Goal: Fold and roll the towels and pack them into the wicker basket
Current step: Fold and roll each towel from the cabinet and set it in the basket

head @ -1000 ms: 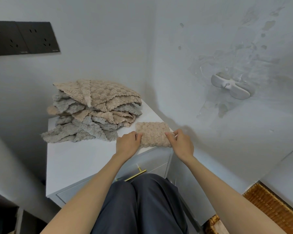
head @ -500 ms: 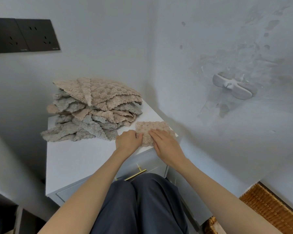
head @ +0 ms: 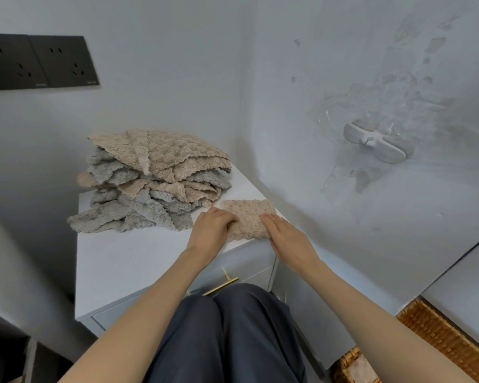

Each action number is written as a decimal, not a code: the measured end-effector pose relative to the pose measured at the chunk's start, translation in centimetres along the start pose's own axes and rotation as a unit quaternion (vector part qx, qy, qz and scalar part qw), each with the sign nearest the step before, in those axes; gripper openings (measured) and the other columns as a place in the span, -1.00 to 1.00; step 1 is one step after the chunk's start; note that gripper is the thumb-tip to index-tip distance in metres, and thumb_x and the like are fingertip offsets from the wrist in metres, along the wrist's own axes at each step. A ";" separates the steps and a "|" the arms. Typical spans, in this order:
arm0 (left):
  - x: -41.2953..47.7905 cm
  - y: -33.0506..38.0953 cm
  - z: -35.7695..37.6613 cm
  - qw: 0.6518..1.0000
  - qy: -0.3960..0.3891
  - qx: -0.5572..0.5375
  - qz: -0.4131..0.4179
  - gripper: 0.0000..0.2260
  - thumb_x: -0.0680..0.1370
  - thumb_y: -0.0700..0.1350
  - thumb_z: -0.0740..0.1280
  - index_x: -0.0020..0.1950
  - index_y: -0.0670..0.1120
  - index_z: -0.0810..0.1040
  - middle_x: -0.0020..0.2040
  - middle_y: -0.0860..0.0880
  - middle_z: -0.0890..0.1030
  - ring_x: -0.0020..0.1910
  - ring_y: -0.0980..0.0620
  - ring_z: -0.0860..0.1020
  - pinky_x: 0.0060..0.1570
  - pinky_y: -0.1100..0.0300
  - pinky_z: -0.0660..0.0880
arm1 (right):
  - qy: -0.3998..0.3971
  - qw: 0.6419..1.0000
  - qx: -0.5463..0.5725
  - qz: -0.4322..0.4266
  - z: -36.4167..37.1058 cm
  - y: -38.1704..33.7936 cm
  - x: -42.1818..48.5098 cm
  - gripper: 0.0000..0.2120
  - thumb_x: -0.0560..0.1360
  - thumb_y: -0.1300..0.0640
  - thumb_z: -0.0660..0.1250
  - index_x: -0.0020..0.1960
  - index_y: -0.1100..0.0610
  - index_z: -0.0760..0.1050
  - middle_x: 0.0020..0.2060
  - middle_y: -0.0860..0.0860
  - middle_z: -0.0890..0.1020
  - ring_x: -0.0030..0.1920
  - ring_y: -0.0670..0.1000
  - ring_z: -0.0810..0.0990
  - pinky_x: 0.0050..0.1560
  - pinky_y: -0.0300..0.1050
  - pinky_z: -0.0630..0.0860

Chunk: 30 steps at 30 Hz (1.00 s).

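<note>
Progress: early, by my read; one beige towel (head: 248,218) folded to a narrow strip; roll not clearly begun; none seen packed
Left to do: pile of towels (head: 152,183), beige + grey, lies loose at back of cabinet top (head: 127,258); all need fold, roll, pack
Basket: wicker basket (head: 440,341) on floor at lower right, well apart from the strip; inside mostly out of view
Your left hand (head: 210,225): fingers curled on strip's left end, gripping
Your right hand (head: 285,236): fingers straight, flat on strip's right part, pressing
Towel posn: front right corner of top; under both hands; just beside pile
</note>
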<state>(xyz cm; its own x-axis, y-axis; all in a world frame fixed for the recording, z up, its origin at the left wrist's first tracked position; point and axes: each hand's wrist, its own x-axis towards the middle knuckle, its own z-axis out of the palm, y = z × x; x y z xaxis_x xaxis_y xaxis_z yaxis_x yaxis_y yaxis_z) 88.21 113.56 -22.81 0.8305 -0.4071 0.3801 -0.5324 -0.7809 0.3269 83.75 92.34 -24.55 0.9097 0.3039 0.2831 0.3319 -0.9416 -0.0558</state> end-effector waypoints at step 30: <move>1.9 -0.7 0.0 0.955 -0.104 -0.112 -0.255 -0.52 0.54 0.18 0.27 -0.41 -0.07 0.20 -0.48 0.02 0.27 -0.48 0.03 0.27 -0.44 0.18 0.13 | -0.071 0.915 0.297 0.264 -1.2 1.4 5.1 -0.77 0.54 -0.03 0.25 -0.13 0.14 0.44 -0.06 0.15 0.50 -0.07 0.10 0.44 -0.15 -0.14 0.30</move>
<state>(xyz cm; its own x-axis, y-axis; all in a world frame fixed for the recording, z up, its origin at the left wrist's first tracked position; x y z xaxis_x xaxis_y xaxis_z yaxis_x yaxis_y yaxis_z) 90.17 113.31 -22.33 0.9933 -0.1037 -0.0505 -0.0517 -0.7913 0.6092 88.54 92.36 -22.01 0.9917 -0.1145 -0.0588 -0.1242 -0.7305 -0.6716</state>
